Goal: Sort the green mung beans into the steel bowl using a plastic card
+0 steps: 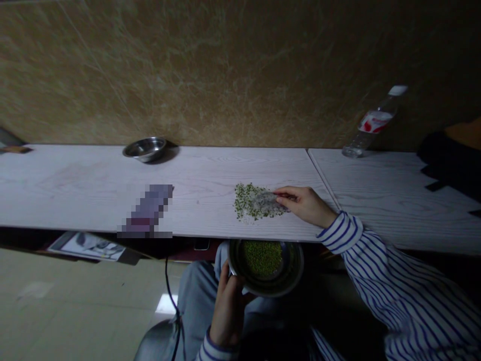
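Note:
My left hand point(230, 306) is closed on the near left rim of a metal bowl point(295, 268), which is tilted just below the table's front edge. Many small green beans point(263, 256), which look like mung beans, lie in that bowl. More green beans point(243, 198) are scattered in one layer on the tabletop above it. Over their right part, my right hand point(305, 203) pinches a greyish, oval, blurred thing point(264, 200) between thumb and fingers. Its exact kind cannot be made out. It lies low over the beans; whether it touches them is unclear.
A second metal bowl point(146, 149) stands by the wall at the back left. A pixelated flat item point(150, 208) lies near the front edge. A plastic bottle point(370, 125) and dark cloth point(447, 160) are at the right. Below the table hangs a black cable point(167, 281).

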The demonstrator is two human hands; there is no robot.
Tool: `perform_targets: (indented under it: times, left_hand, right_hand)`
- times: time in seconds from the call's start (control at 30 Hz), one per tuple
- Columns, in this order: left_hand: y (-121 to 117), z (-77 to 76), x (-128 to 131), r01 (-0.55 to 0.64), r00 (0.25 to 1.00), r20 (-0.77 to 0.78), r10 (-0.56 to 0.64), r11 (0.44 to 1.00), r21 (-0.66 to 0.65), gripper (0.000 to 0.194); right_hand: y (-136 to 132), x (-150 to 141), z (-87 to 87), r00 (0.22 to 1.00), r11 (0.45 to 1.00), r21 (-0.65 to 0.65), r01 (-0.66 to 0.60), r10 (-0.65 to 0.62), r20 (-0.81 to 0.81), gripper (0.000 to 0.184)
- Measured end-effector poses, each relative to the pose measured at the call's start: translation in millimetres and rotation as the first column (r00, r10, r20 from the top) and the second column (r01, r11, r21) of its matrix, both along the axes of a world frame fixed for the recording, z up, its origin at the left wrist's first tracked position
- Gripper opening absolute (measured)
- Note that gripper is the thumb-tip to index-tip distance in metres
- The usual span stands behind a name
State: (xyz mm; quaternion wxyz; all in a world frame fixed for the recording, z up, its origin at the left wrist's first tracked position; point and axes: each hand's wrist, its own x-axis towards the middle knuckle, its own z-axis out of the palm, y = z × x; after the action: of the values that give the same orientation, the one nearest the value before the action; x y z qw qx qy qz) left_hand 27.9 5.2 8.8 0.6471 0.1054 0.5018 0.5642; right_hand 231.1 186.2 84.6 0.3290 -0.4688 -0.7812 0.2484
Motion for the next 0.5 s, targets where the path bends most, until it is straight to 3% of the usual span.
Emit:
perform_targets:
  times: [0.5]
  left_hand:
    - [0,8.3,5,-0.029,0.999,0.016,0.03,0.999,-0.014,0.064]
  right_hand:
    - [-23,6,1.8,1.0,0.999,-0.049,-0.01,0.009,-0.017,0.025]
